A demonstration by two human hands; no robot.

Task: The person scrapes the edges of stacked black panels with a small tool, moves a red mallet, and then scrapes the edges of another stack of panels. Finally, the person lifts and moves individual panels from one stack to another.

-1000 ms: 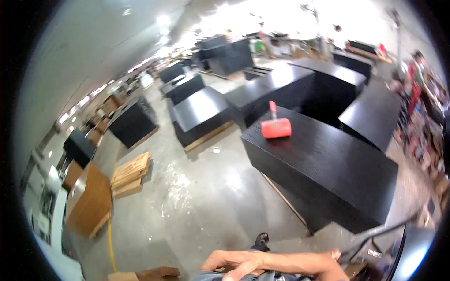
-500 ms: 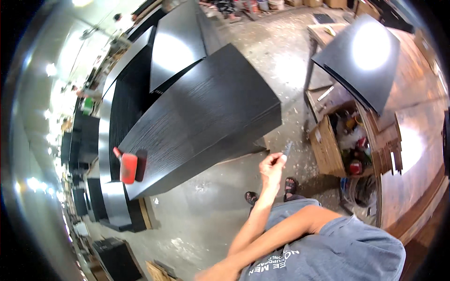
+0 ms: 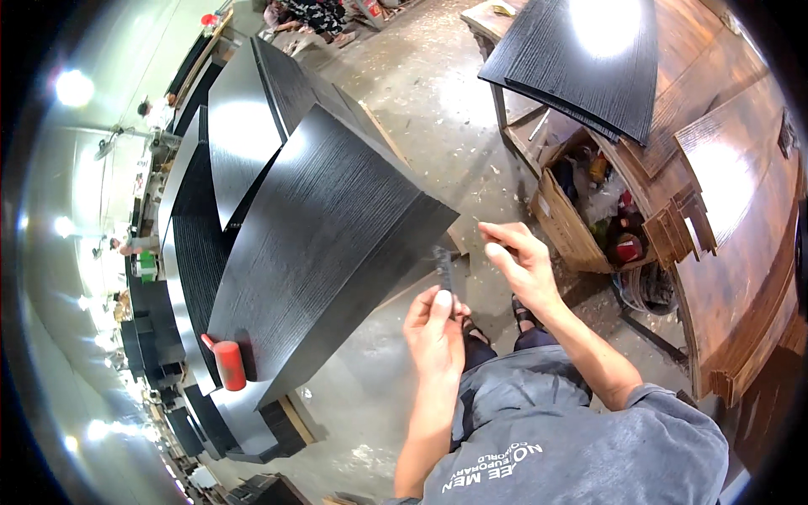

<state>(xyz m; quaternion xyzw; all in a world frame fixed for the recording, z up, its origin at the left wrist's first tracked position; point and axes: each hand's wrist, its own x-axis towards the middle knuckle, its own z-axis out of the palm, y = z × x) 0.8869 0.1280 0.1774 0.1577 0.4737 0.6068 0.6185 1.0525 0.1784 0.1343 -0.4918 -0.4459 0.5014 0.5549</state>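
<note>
My left hand [image 3: 435, 332] is closed, thumb against fingers, on a small dark strip with a jagged edge [image 3: 443, 266] that stands upright from the grip. Its exact kind is too small to tell. My right hand [image 3: 526, 265] is raised beside it, thumb and index finger curled toward each other. Something tiny and thin shows at its fingertips, too small to name. Just past my left hand is the corner of a large black wood-grained cabinet panel [image 3: 328, 227]. On that panel's near left end lies a red tool with a handle [image 3: 228, 364].
More black cabinet parts [image 3: 240, 126] stand behind the panel. At the right is a brown wooden workbench [image 3: 732, 252] with a black panel [image 3: 581, 67] on top. A cardboard box [image 3: 564, 227] of mixed items stands by it. Debris dots the concrete floor [image 3: 429, 93].
My right hand has come up from the lower left to beside my left hand. The left hand, still holding the strip, has moved left and nearer. The view has shifted.
</note>
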